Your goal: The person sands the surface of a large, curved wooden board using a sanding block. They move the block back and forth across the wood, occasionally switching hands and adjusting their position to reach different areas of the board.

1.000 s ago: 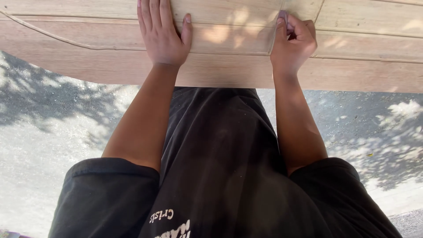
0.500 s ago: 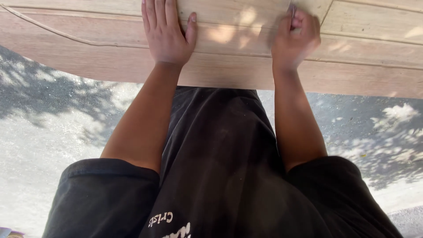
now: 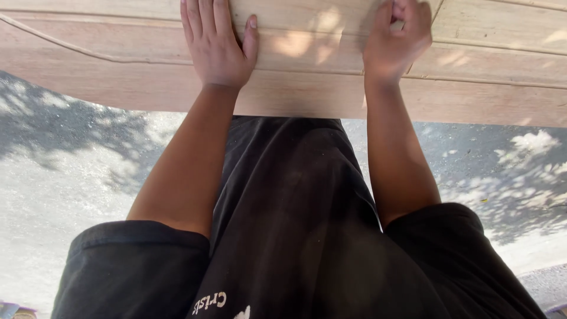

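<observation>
Left hand (image 3: 217, 47) lies flat and open, palm down, on the pale wooden panel (image 3: 307, 88), fingers running off the top edge of the view and thumb spread to the side; it sits in much the same spot as a second ago, only slightly nearer the frame's top; right hand (image 3: 397, 41) is curled closed into a loose fist on the same panel, knuckles up, gripping something small and pale that barely shows between the fingers, and what it is cannot be told; a second ago this hand was lower in view with its fingertips pressed to the wood, and now it has slid up along the thin groove (image 3: 484, 80) cut in the board; the panel spans the top of the view, above the black shirt (image 3: 295, 236) and the sun-dappled ground (image 3: 71, 177).
</observation>
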